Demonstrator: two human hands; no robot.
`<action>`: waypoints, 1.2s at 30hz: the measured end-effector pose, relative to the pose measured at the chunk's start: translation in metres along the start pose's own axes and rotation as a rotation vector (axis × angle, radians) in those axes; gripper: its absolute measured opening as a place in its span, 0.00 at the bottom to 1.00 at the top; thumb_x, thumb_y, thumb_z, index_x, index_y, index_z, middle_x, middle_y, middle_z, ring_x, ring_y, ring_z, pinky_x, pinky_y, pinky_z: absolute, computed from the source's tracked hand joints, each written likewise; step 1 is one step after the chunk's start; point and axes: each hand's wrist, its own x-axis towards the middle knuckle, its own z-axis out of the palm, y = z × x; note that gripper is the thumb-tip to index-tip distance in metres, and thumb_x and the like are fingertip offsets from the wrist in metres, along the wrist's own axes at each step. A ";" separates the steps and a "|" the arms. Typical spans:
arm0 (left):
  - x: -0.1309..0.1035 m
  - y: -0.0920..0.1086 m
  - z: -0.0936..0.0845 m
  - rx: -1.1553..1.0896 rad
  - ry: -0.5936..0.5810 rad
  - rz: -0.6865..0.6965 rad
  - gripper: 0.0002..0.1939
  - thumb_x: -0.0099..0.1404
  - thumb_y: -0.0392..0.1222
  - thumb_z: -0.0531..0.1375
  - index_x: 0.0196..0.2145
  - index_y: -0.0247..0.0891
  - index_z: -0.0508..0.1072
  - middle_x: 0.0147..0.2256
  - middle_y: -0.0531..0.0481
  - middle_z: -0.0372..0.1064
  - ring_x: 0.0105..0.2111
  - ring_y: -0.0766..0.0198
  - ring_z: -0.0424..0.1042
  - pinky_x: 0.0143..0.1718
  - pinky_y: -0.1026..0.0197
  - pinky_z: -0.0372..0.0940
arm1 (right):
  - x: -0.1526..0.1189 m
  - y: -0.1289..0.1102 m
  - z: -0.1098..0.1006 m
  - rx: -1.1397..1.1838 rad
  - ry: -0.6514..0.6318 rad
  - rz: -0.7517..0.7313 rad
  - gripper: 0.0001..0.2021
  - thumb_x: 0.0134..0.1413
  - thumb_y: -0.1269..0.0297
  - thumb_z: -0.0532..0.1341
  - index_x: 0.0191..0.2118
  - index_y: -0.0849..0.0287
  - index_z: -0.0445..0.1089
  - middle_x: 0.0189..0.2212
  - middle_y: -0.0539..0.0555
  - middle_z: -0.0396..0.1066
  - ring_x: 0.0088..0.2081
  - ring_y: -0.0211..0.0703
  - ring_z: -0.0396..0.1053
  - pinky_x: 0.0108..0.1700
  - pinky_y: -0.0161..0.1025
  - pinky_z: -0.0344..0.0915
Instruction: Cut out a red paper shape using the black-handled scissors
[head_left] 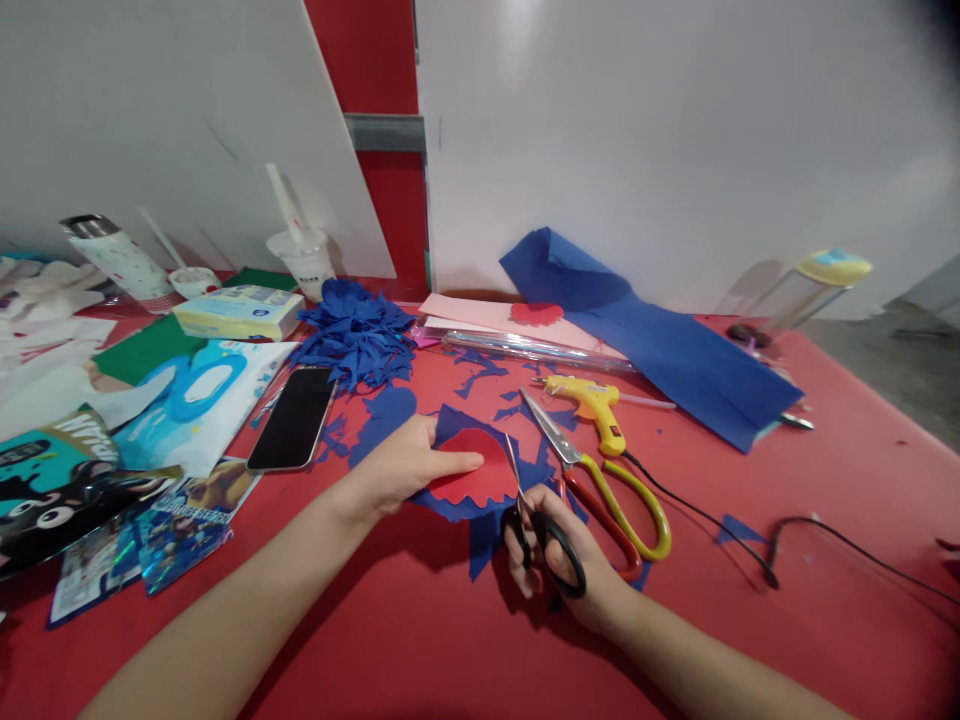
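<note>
Trimming, by the look of it | right hand (600,585) closed round black-handled scissors (571,555), lower centre | left hand (397,462) pinching red scalloped cutout (469,485) over blue sheet (451,422), centre | next cut calls for steady layers, blades clear of thumb | beyond: yellow glue gun (600,405), right of centre

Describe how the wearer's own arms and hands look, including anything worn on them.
No sleeves show on the left forearm or right forearm. The left hand and right hand are ungloved, with no watch or bracelet visible. Nail details are too small to tell.
</note>
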 end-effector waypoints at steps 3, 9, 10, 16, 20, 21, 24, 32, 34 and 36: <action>0.000 -0.001 -0.001 0.029 0.018 0.015 0.09 0.47 0.39 0.66 0.28 0.36 0.74 0.24 0.55 0.72 0.22 0.69 0.69 0.23 0.67 0.64 | 0.000 0.000 -0.001 -0.012 -0.011 -0.006 0.24 0.41 0.42 0.61 0.33 0.55 0.52 0.24 0.45 0.62 0.18 0.31 0.60 0.20 0.29 0.52; 0.000 0.001 0.000 0.089 0.017 0.053 0.08 0.48 0.40 0.66 0.28 0.35 0.73 0.24 0.55 0.72 0.22 0.69 0.68 0.22 0.68 0.63 | 0.000 -0.001 0.000 -0.029 -0.021 -0.009 0.24 0.42 0.42 0.61 0.33 0.55 0.52 0.23 0.45 0.62 0.18 0.31 0.60 0.20 0.30 0.53; -0.001 0.001 0.000 0.091 0.018 0.059 0.08 0.48 0.40 0.66 0.28 0.35 0.73 0.24 0.55 0.72 0.22 0.68 0.68 0.23 0.68 0.63 | 0.000 -0.001 0.000 -0.026 -0.020 -0.007 0.24 0.41 0.42 0.61 0.33 0.55 0.52 0.23 0.45 0.62 0.18 0.31 0.60 0.20 0.30 0.53; -0.002 0.000 0.003 0.078 0.052 0.075 0.08 0.47 0.39 0.66 0.27 0.35 0.74 0.21 0.56 0.70 0.20 0.69 0.67 0.21 0.68 0.63 | 0.001 -0.001 0.001 0.000 -0.004 0.010 0.25 0.40 0.41 0.61 0.32 0.55 0.53 0.23 0.45 0.62 0.17 0.30 0.59 0.20 0.30 0.53; 0.000 -0.001 0.003 0.034 0.038 0.039 0.07 0.47 0.38 0.66 0.26 0.35 0.73 0.20 0.57 0.69 0.18 0.70 0.66 0.20 0.68 0.61 | 0.001 0.000 0.002 0.009 0.014 0.009 0.23 0.41 0.43 0.62 0.32 0.54 0.53 0.23 0.44 0.61 0.17 0.30 0.59 0.20 0.30 0.52; 0.001 -0.001 0.003 0.018 0.027 0.029 0.07 0.47 0.38 0.66 0.26 0.35 0.73 0.20 0.57 0.70 0.18 0.71 0.66 0.20 0.68 0.61 | 0.000 0.000 0.002 0.008 0.016 0.005 0.23 0.41 0.43 0.62 0.32 0.54 0.53 0.23 0.44 0.61 0.17 0.30 0.58 0.20 0.30 0.52; 0.001 0.000 0.002 -0.035 -0.014 -0.011 0.07 0.47 0.37 0.66 0.26 0.35 0.73 0.22 0.55 0.71 0.19 0.70 0.67 0.20 0.69 0.62 | 0.000 0.000 0.001 0.002 0.008 -0.001 0.23 0.41 0.44 0.62 0.32 0.54 0.53 0.22 0.44 0.60 0.17 0.30 0.58 0.20 0.29 0.51; 0.002 -0.004 -0.001 -0.124 -0.110 -0.044 0.09 0.47 0.36 0.66 0.28 0.32 0.74 0.29 0.48 0.75 0.26 0.65 0.72 0.29 0.64 0.67 | -0.001 -0.001 0.002 -0.014 0.003 0.018 0.25 0.39 0.41 0.62 0.33 0.54 0.53 0.22 0.43 0.60 0.17 0.30 0.57 0.19 0.29 0.51; 0.002 -0.004 -0.002 -0.135 -0.115 -0.048 0.08 0.47 0.36 0.66 0.28 0.32 0.74 0.28 0.49 0.75 0.25 0.65 0.72 0.28 0.65 0.67 | -0.001 0.000 0.002 -0.018 0.014 0.012 0.25 0.40 0.42 0.62 0.33 0.55 0.53 0.22 0.43 0.59 0.17 0.30 0.57 0.19 0.29 0.50; 0.003 -0.005 -0.003 -0.140 -0.129 -0.047 0.08 0.47 0.36 0.66 0.28 0.32 0.74 0.27 0.49 0.75 0.24 0.66 0.72 0.27 0.66 0.66 | -0.001 0.000 0.002 -0.020 0.016 0.006 0.24 0.40 0.43 0.63 0.33 0.55 0.53 0.21 0.43 0.59 0.17 0.30 0.57 0.19 0.29 0.51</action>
